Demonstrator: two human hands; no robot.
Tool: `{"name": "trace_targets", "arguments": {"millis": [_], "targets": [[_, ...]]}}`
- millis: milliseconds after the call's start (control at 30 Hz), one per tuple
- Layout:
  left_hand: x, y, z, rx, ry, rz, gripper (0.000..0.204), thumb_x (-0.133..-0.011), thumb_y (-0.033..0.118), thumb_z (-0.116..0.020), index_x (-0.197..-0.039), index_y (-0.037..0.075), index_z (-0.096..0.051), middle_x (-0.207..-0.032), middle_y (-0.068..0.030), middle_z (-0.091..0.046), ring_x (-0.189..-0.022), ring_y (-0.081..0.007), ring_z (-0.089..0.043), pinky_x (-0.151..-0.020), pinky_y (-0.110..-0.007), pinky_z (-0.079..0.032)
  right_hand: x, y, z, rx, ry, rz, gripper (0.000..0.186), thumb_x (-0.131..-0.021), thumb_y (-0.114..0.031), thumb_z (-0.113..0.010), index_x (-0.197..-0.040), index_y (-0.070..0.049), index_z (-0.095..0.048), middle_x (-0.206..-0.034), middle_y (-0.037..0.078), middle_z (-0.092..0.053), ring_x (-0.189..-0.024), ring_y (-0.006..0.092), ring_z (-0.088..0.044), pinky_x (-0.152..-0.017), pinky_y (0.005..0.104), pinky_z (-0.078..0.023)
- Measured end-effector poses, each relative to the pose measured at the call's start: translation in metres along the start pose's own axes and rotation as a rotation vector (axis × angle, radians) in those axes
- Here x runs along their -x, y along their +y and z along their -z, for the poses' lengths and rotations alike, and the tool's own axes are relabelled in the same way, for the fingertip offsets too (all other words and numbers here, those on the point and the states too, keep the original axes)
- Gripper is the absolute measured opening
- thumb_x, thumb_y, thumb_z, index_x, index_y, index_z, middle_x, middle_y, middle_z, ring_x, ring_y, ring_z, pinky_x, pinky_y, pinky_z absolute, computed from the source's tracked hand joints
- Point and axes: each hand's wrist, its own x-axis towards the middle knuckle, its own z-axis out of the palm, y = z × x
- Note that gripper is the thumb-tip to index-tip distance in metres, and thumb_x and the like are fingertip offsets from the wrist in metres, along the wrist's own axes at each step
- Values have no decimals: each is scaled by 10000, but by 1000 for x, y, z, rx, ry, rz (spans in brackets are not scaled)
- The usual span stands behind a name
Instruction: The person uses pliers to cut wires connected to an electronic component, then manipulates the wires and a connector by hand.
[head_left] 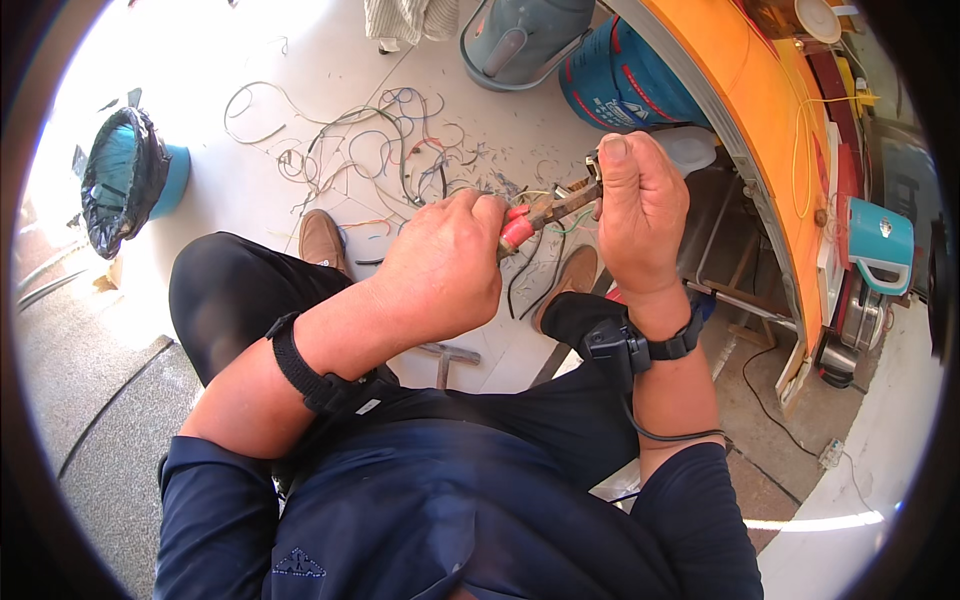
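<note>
The left hand (445,255) is closed around the red handles of a pair of pliers (552,212), which sits near the middle of the view and points toward two o'clock, its metal end close against the right hand (645,215); the right hand is closed too, thumb uppermost, pinching a small metal piece (593,166) that sticks out on its left side; whether the pliers bite on that piece I cannot tell. Taking the pliers as the centre of the clock, a tangle of wires (405,150) lies on the pale floor at ten o'clock, with short scraps strewn between it and the hands; a turquoise bin (172,182) lined with a black bag (125,190) stands at nine, well apart; a grey-blue tub (530,40) is at twelve, and a blue bucket (630,80) just beside it at one; an orange panel (770,110) curves past at two; a turquoise box (882,232) with a pale handle sits at three; a hammer (448,356) lies at seven, between the person's legs; one brown shoe (322,242) shows at nine, the other at five.
</note>
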Motion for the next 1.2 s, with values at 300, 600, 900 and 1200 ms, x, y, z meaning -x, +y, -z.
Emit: {"name": "trace_targets", "arguments": {"millis": [300, 600, 900, 1200], "targets": [[-2, 3, 2, 67, -55, 37, 392, -728, -17, -538, -1120, -18, -524, -968, -215, -583, -903, -435, -595, -790, -515, -487, -1, -1, 4, -76, -2, -120, 287, -1007, -150, -595, -774, 7, -536, -674, 53, -479, -636, 165, -432, -589, 313, -383], [-2, 1, -1, 148, -38, 66, 420, -729, -22, -527, -1147, -28, -494, -1005, -234, -576, -931, -456, -587, -805, -518, -483, -5, -1, 1, 24, -73, 80, 318, -1018, -224, -591, -793, -1, -562, -675, 56, -519, -609, 161, -467, -583, 296, -416], [1, 7, -2, 90, -19, 27, 417, -729, -17, -538, -1144, -20, -492, -1000, -225, -585, -935, -443, -592, -796, -523, -481, 0, -12, 2, -224, -80, -272, 482, -1061, -362, -480, -745, -14, -587, -645, 3, -545, -578, 61, -468, -517, 249, -370], [-2, 7, -7, 71, 4, -16, 417, -721, -18, -543, -1134, -19, -482, -975, -219, -588, -922, -440, -595, -771, -526, -484, 0, -10, 1, -415, -25, -323, 506, -1052, -394, -475, -745, -11, -598, -667, 41, -591, -640, 106, -568, -618, 258, -457]]}}
